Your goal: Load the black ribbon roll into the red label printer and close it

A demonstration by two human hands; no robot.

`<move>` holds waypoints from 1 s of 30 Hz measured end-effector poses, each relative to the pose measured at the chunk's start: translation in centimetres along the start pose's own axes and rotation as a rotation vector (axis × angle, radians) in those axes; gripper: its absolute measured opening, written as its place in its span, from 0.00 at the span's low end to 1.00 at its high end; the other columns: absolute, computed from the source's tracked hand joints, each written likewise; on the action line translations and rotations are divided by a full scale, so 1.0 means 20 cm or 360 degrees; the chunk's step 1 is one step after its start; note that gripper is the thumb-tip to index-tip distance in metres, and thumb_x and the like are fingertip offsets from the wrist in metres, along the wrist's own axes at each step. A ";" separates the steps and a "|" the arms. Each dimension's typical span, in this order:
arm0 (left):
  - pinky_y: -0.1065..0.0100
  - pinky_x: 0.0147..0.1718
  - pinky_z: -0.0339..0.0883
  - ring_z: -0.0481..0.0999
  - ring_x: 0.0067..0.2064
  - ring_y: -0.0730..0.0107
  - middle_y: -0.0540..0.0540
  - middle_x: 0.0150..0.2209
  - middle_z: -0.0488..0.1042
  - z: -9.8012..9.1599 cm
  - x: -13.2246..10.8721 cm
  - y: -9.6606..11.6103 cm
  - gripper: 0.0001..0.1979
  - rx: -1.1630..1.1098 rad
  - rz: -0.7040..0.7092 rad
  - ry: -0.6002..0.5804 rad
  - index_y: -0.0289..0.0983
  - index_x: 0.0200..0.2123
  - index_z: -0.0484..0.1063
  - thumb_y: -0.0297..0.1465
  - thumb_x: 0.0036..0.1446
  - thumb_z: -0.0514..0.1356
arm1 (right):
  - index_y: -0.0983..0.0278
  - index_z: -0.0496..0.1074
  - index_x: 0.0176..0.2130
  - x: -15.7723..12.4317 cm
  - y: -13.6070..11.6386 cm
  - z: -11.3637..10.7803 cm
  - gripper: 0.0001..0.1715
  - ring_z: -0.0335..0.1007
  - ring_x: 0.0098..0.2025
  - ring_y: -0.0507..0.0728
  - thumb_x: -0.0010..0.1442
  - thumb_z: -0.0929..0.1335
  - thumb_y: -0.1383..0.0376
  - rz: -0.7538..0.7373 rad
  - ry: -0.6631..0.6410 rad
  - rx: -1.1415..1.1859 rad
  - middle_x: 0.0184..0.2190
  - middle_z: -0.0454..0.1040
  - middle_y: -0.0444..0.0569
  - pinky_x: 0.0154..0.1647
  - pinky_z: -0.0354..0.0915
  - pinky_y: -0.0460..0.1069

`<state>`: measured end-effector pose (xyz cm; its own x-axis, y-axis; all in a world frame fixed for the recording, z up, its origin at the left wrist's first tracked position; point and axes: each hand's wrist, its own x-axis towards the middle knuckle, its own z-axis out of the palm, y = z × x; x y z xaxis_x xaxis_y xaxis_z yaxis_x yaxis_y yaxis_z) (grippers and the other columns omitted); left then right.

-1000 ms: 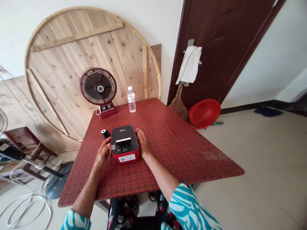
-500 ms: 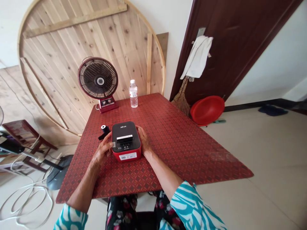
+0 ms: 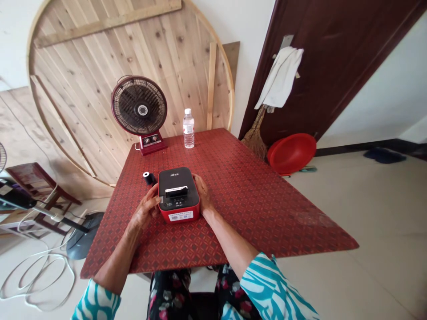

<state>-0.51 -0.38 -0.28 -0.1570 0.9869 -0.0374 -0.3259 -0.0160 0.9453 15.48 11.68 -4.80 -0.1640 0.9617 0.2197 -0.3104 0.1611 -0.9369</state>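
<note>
A small red box-shaped printer with a black lid (image 3: 178, 194) stands on the red patterned table (image 3: 247, 195), near its front edge. My left hand (image 3: 147, 209) presses against the printer's left side, fingers curled round its edge. My right hand (image 3: 202, 192) cups the right side. A small black roll (image 3: 149, 177) lies on the table just behind my left hand, apart from it.
A dark red table fan (image 3: 140, 111) and a clear water bottle (image 3: 188, 129) stand at the table's far edge. A round wooden tabletop (image 3: 83, 66) leans on the wall behind. A red basin (image 3: 292, 152) and broom sit by the door; cables and stands lie left.
Both hands stay on the printer's sides. The view has shifted slightly, so the printer and table appear a little further right and higher.
</note>
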 end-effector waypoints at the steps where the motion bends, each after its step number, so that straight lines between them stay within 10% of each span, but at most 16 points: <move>1: 0.77 0.15 0.44 0.52 0.17 0.85 0.56 0.20 0.62 0.00 0.00 0.00 0.35 0.0004 -0.0012 0.0012 0.38 0.59 0.60 0.34 0.46 0.63 | 0.59 0.72 0.46 0.00 0.00 0.00 0.23 0.66 0.52 0.58 0.60 0.60 0.51 0.0002 -0.0003 0.0000 0.48 0.73 0.47 0.56 0.57 0.54; 16: 0.76 0.16 0.46 0.55 0.16 0.82 0.58 0.17 0.62 0.02 -0.01 0.03 0.41 0.0114 -0.0034 0.0142 0.32 0.61 0.54 0.33 0.43 0.63 | 0.59 0.72 0.46 0.01 0.04 0.01 0.24 0.67 0.51 0.59 0.57 0.62 0.49 -0.0005 0.0024 0.0078 0.47 0.75 0.47 0.55 0.59 0.55; 23: 0.73 0.21 0.57 0.64 0.21 0.75 0.51 0.20 0.69 0.01 0.00 0.21 0.22 0.1066 0.0423 0.0232 0.35 0.50 0.71 0.38 0.52 0.60 | 0.57 0.73 0.45 0.02 0.05 0.00 0.22 0.66 0.52 0.58 0.57 0.62 0.51 -0.0026 0.0031 0.0016 0.48 0.74 0.46 0.57 0.57 0.55; 30: 0.64 0.43 0.64 0.74 0.43 0.59 0.45 0.38 0.78 0.23 0.25 0.35 0.18 0.2067 0.0542 -0.0504 0.41 0.37 0.78 0.20 0.45 0.56 | 0.57 0.74 0.43 0.03 0.07 0.00 0.20 0.67 0.52 0.58 0.55 0.63 0.52 -0.0027 0.0051 0.0013 0.46 0.75 0.45 0.58 0.57 0.55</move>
<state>0.65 5.15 7.66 0.2210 0.9614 0.1639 0.8086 -0.2746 0.5203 14.91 12.55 -5.89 -0.1287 0.9654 0.2268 -0.3206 0.1759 -0.9307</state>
